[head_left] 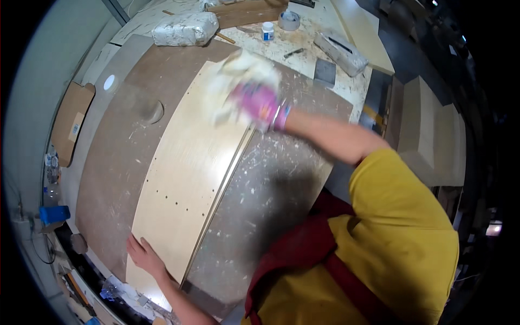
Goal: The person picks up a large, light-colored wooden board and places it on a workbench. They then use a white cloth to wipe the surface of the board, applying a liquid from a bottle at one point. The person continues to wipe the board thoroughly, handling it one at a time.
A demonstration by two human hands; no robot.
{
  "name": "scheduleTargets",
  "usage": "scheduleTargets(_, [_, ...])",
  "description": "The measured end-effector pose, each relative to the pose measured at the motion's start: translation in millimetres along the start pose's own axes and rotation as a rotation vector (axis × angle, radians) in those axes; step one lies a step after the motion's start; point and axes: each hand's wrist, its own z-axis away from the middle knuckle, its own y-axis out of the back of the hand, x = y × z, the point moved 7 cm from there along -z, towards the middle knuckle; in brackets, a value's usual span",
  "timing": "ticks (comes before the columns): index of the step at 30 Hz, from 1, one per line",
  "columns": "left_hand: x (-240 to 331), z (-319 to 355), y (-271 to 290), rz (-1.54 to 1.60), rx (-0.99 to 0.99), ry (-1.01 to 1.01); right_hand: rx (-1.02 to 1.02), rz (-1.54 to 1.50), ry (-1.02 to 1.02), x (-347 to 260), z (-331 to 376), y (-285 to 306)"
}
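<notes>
A long pale wooden board (184,168) with rows of small drilled holes lies across the brown work surface. Along its right edge runs a second thin edge, like another board beneath it. Over the far end, my right hand (258,104), in a pink glove, presses a whitish cloth (241,67) onto the wood. Both hand and cloth are smeared by motion, and the gloved fingers are partly hidden. My left hand (145,257) is bare and lies on the near left edge of the board with its fingers stretched out, gripping nothing.
A round tape roll (153,112) sits left of the board. Beyond the far end are a wrapped silver bundle (186,29), a small white bottle (267,31), a grey tape roll (288,20) and another wrapped block (341,52). An open cardboard box (72,122) stands at the left.
</notes>
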Motion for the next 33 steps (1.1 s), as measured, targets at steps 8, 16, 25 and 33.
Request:
scheduleTargets(8, [1, -5, -6, 0.041, 0.077, -0.009, 0.132, -0.414, -0.167, -23, 46, 159])
scheduleTargets(16, [-111, 58, 56, -0.16, 0.073, 0.308, -0.075, -0.22, 0.184, -78, 2, 58])
scheduleTargets(25, [-194, 132, 40, 0.215, 0.035, 0.611, -0.397, 1.024, 0.829, -81, 21, -218])
scheduleTargets(33, [-219, 140, 20, 0.685, 0.04, 0.63, -0.766, 0.618, 1.192, -202, 149, -596])
